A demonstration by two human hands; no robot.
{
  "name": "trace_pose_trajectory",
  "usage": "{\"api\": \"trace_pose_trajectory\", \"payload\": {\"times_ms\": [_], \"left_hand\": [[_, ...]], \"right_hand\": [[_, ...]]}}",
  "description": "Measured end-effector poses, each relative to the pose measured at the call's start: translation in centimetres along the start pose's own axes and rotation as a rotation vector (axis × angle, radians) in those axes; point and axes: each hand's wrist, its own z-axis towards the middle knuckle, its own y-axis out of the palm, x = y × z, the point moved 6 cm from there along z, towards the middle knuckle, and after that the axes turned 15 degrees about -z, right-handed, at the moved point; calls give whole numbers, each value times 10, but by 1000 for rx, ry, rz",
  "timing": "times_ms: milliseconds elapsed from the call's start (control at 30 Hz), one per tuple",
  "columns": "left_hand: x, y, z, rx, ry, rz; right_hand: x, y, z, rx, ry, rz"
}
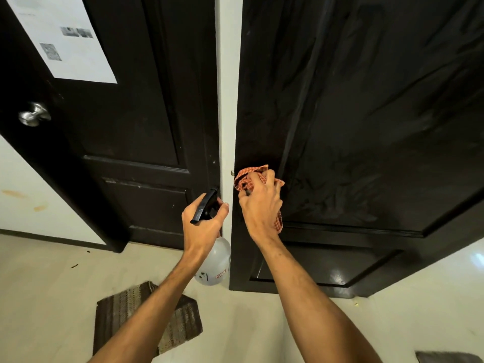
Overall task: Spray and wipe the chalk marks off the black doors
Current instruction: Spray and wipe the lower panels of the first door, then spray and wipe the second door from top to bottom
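Note:
Two black panelled doors stand side by side, the left door (136, 106) and the right door (366, 113), with a white wall strip between them. Wet smear streaks show on the right door's panel. My right hand (260, 205) grips a bunched orange checked cloth (252, 172) and presses it against the right door's left edge. My left hand (203, 226) holds a clear spray bottle (214, 260) by its black trigger head, in front of the white strip.
A white paper sheet (65, 35) is stuck on the left door above a metal knob (34, 115). A brown striped mat (146, 318) lies on the pale tiled floor under my left arm. Another dark mat corner (445, 357) shows at the bottom right.

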Motion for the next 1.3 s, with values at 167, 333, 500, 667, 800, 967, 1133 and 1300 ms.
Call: {"api": "trace_pose_trajectory", "payload": {"times_ms": [167, 333, 500, 667, 800, 967, 1133, 1300], "left_hand": [[-3, -4, 0, -42, -37, 1], [1, -11, 0, -113, -19, 11], [-5, -22, -8, -160, -50, 20], [-11, -24, -33, -206, -74, 32], [-13, -25, -65, -268, -80, 27], [-20, -25, -112, -363, -100, 27], [-17, -12, -161, -510, -95, 20], [-18, 19, -206, -720, -106, -37]], "right_hand": [[2, -1, 1, 2, 34, 62], [9, -3, -15, 45, 68, 60], [25, -22, -61, 119, 59, 80], [46, -50, -119, 180, 81, 95], [66, -74, -168, 256, 112, 131], [97, -107, -232, 295, 191, 131], [123, -151, -301, 411, 348, 62], [150, -198, -356, 505, 569, -13]]}}
